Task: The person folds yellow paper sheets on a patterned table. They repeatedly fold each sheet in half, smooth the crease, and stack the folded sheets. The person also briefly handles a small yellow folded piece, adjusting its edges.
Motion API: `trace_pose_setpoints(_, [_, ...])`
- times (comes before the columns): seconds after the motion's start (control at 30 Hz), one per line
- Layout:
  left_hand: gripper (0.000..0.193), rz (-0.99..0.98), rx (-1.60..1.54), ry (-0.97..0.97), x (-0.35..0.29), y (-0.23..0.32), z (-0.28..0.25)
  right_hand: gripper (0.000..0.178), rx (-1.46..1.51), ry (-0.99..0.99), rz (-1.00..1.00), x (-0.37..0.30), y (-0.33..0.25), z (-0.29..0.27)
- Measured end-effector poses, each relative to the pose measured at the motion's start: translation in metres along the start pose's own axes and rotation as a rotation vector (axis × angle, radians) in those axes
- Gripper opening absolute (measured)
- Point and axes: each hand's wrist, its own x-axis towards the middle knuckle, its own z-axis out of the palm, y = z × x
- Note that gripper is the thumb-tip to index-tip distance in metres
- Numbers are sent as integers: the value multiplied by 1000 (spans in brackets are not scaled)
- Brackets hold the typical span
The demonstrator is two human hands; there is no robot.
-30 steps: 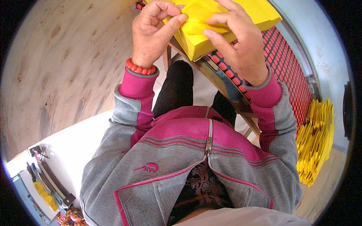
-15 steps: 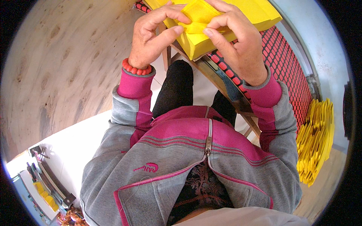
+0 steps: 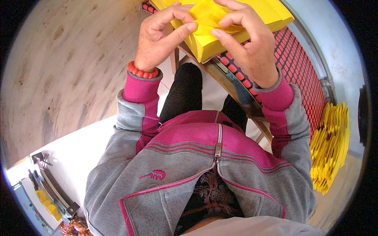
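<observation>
Near the top edge, my left hand [image 3: 159, 37] and my right hand [image 3: 252, 43] hold a folded piece of yellow cloth [image 3: 208, 15] between them. The left thumb and fingers pinch its left side, with a red bead bracelet [image 3: 142, 71] on that wrist. On the other side, my right thumb and index finger are closed on the cloth's edge. Right beneath lies a larger yellow bundle [image 3: 214, 48] that looks like stacked, folded fabric. The cloth's far part is cut off by the picture's top edge.
The bundle rests on a surface covered in red-and-black checked cloth [image 3: 295, 67], with wooden legs below. A tall stack of yellow pieces [image 3: 330, 149] stands at the right. A pale wooden board [image 3: 67, 74] fills the left side. Small items lie on a shelf [image 3: 43, 204] at lower left.
The cloth between my hands has shifted and its fold looks different. My left thumb has moved slightly right and up; my right fingers have moved a little. The yellow bundle has stayed put.
</observation>
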Motion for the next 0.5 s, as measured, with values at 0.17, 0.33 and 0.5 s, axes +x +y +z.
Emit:
trace_pose_setpoints(0.17, [8, -143, -141, 151, -1, 2, 10, 22, -117, -42, 9, 1, -5, -7])
trace_pose_setpoints(0.33, [9, -94, -173, 197, 2, 2, 16, 17, -128, -89, -40, 3, -4, -7])
trace_pose_setpoints(0.5, [9, -81, -112, 165, 0, -2, 12, 13, -119, -80, -112, 3, -1, -3])
